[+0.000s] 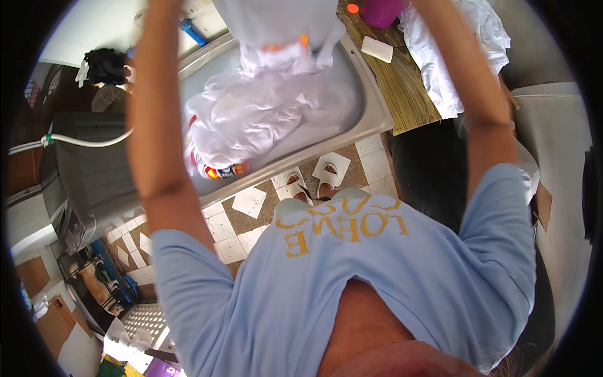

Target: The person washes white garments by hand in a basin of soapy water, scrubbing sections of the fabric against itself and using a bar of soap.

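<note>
Both my forearms reach up past the top edge of the view, so neither hand shows. Between them a wet white garment (276,25) hangs down into the sink, its upper part cut off by the frame. A blurred orange and red print marks its lower end. More soaked white clothes (251,116) lie bunched in cloudy water in the metal sink (370,94). One piece near the front rim carries a red, yellow and black print. What my hands hold is out of sight.
On the wooden counter (405,88) right of the sink lie a white bar (377,49), a purple container (382,11) and a heap of white cloth (483,31). A white hose (91,142) runs at left, near a dark bundle (105,67). Tiled floor (229,235) lies below.
</note>
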The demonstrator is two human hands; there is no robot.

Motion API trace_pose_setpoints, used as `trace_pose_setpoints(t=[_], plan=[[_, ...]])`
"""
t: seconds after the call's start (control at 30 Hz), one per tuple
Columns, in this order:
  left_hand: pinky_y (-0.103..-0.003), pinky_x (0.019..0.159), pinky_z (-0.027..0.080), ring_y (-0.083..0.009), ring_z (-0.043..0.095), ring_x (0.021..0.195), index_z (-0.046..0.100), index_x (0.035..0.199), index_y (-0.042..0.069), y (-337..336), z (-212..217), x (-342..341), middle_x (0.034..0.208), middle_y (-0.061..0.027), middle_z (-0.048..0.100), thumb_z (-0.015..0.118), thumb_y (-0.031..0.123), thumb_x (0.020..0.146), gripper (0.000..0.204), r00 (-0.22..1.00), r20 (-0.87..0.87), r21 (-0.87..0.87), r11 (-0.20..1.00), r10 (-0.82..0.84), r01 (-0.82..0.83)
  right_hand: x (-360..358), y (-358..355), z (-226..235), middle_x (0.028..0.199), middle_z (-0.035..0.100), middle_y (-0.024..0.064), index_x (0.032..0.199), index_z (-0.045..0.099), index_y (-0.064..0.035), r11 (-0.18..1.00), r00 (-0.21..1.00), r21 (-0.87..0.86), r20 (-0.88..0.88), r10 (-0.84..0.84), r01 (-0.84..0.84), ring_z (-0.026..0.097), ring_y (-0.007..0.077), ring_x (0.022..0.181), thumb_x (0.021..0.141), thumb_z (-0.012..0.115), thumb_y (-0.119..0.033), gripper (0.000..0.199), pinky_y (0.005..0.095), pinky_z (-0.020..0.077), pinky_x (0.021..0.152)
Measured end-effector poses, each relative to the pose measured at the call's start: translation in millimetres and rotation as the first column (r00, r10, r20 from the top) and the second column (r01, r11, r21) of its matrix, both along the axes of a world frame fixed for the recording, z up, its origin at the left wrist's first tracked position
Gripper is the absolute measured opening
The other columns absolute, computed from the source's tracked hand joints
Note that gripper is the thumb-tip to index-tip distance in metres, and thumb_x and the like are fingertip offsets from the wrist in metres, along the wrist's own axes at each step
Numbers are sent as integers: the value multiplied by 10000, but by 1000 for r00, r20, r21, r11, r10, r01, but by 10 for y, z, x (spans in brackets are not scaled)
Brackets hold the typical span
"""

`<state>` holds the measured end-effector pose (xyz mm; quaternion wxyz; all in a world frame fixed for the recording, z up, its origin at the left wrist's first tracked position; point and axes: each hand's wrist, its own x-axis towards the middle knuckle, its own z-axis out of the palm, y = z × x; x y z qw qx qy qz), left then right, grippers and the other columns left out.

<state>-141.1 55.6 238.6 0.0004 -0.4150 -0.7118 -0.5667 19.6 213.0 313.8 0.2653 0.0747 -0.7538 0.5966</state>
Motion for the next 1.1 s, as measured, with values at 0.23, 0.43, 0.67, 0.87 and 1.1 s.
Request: trace_pose_setpoints(t=[0.23, 0.43, 0.67, 0.87, 1.1], plan=[[-525, 775, 451, -390, 540, 997, 621, 1123, 120, 2, -2699, 236, 1206, -129, 471, 626, 326, 816, 370, 856, -516, -358, 899, 36, -253, -37, -7, -3058, 936, 630, 157, 879, 628, -70, 494, 802, 832, 106, -588, 253, 608, 298, 835, 864, 578, -386, 320, 409, 488, 734], [-535, 822, 459, -430, 537, 1041, 490, 1273, 154, 97, -2858, 355, 1305, -174, 446, 550, 347, 863, 456, 988, -152, -680, 721, 41, -135, -261, -329, -3790, 976, 616, 187, 909, 625, -77, 531, 620, 735, 194, -760, 422, 576, 387, 885, 876, 538, -342, 281, 470, 466, 780], [-489, 879, 438, -393, 535, 1089, 523, 1239, 140, 321, -3401, 249, 1350, -198, 433, 516, 372, 875, 431, 913, -404, -744, 599, -53, -295, -440, -260, -4068, 985, 626, 199, 959, 632, -88, 747, 488, 453, 568, -663, 486, 571, 394, 954, 844, 569, -291, 242, 458, 452, 828], [-416, 861, 451, -333, 538, 1068, 621, 1126, 154, 503, -3667, -133, 1164, -190, 540, 632, 268, 771, 372, 850, -491, -681, 693, -191, -238, -512, -335, -3799, 953, 644, 157, 993, 632, -64, 654, 550, -35, 576, -605, 756, 584, 337, 923, 867, 550, -316, 293, 363, 467, 780], [-418, 792, 456, -341, 568, 960, 668, 995, 79, 496, -2520, 982, 1106, -179, 570, 683, 236, 707, 329, 973, -162, -229, 953, 161, -196, -457, 56, -4101, 905, 675, 143, 996, 641, -40, 609, 709, -405, 567, -418, 682, 637, 215, 807, 917, 491, -271, 286, 373, 495, 726]])
